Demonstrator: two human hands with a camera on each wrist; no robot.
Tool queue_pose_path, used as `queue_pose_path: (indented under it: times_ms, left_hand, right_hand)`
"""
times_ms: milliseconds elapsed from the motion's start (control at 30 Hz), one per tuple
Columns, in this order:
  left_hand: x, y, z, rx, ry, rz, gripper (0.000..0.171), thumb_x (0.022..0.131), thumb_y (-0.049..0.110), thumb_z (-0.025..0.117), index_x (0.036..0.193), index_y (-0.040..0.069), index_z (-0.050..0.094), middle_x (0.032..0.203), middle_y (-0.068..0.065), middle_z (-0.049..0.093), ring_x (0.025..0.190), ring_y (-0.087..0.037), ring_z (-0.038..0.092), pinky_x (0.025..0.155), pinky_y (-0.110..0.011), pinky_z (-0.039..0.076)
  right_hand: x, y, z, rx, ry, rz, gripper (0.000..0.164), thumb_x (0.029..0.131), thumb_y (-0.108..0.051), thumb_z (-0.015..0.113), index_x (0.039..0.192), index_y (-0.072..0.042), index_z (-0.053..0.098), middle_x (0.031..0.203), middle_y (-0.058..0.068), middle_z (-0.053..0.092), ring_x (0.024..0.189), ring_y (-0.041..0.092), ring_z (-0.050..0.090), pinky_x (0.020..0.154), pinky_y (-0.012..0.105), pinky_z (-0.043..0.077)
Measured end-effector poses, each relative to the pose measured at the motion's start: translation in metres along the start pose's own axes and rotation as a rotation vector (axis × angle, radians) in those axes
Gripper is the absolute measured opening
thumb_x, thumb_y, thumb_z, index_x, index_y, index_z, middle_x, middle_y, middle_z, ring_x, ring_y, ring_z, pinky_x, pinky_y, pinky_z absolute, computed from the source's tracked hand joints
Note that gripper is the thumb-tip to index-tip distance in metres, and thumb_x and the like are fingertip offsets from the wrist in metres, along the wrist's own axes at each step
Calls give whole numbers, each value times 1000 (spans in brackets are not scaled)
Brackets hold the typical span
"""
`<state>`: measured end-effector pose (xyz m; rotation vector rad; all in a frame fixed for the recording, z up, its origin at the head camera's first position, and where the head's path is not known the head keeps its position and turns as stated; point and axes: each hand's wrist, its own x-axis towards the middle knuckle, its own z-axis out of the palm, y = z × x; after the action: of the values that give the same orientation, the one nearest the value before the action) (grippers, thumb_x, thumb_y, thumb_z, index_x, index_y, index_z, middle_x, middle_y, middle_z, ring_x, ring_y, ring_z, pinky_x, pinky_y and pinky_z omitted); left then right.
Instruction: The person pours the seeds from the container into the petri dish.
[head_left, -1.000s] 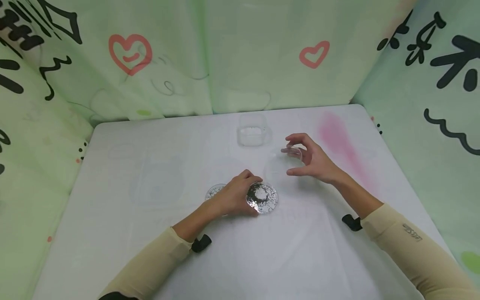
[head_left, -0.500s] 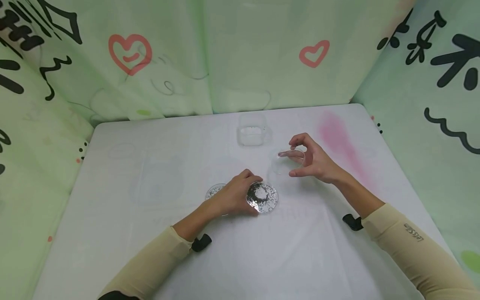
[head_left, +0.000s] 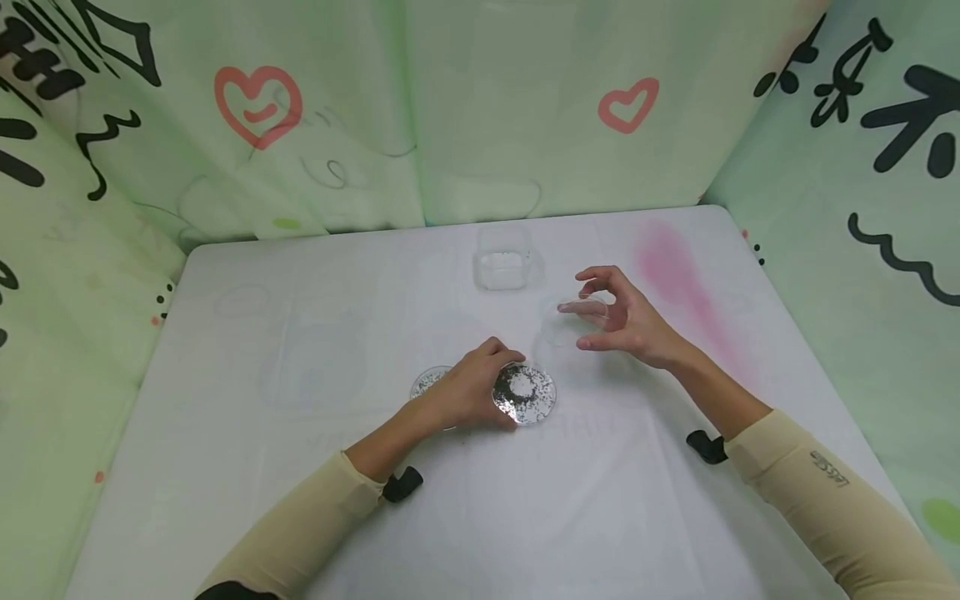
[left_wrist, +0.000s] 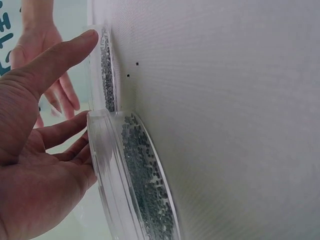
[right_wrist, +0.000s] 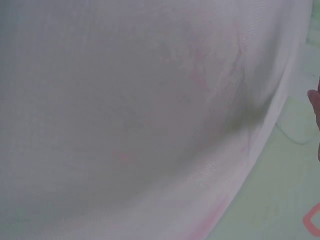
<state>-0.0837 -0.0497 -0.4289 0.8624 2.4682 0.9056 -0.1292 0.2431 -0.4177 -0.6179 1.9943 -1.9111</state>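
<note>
Near the middle of the table, my left hand (head_left: pixel 476 387) grips a round clear dish (head_left: pixel 525 404) of dark granules between thumb and fingers. A second such dish (head_left: pixel 429 382) is partly hidden under that hand; the left wrist view shows its side (left_wrist: pixel 145 175) close by. To the right, my right hand (head_left: pixel 633 329) appears to hold a clear round lid (head_left: pixel 567 332), with a finger showing through it. The lid's outline is faint, so its contact with the thumb is hard to see. Only a fingertip (right_wrist: pixel 315 100) shows in the right wrist view.
A clear rectangular container (head_left: pixel 504 271) stands near the back of the white table (head_left: pixel 322 500). Two dark granules lie loose on the cloth beside the dishes. Green printed curtains (head_left: pixel 487 108) enclose the back and sides.
The right hand has shifted very slightly right, and the clear lid has turned from a tilted stance to face upward more. My left hand and both dishes stay put.
</note>
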Motion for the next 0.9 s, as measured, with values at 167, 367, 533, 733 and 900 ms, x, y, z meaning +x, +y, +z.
queue_pose_path:
  times_ms: [167, 367, 533, 733, 900]
  left_hand:
    - [0, 0, 0, 1, -1, -6, 94, 66, 21, 99, 147, 5, 55, 132, -11, 56, 119, -26, 59, 107, -39, 51]
    - [0, 1, 0, -4, -2, -8, 94, 66, 20, 99, 148, 5, 54, 133, -11, 55, 120, -25, 59, 108, -39, 51]
    - [-1, 0, 1, 0, 0, -14, 94, 66, 21, 99, 148, 6, 54, 133, -10, 55, 119, -24, 59, 108, -39, 51]
    - [0, 0, 1, -3, 1, -10, 94, 66, 20, 99, 148, 6, 54, 132, -10, 55, 119, -24, 59, 107, -38, 51]
    - [0, 0, 1, 13, 0, -15, 93, 67, 22, 99, 147, 6, 55, 133, -9, 55, 119, -24, 59, 107, -38, 51]
  right_hand:
    - [-3, -1, 0, -93, 61, 19, 82, 78, 13, 79, 147, -16, 43, 132, 24, 37, 123, 26, 66, 83, 26, 60]
    - [-4, -1, -1, -35, 66, 29, 79, 81, 14, 75, 147, -16, 44, 130, 23, 38, 128, 24, 66, 80, 24, 59]
    - [-5, -1, -2, 40, 50, 11, 73, 82, 16, 71, 144, -14, 48, 121, 15, 39, 126, 26, 67, 69, 21, 57]
    - [-5, -2, 0, 50, 43, 14, 74, 81, 17, 70, 144, -15, 48, 120, 16, 40, 122, 25, 67, 77, 28, 63]
    - [-5, -4, 3, 23, 22, 22, 80, 78, 18, 73, 148, -3, 41, 130, 16, 42, 122, 29, 60, 89, 35, 62]
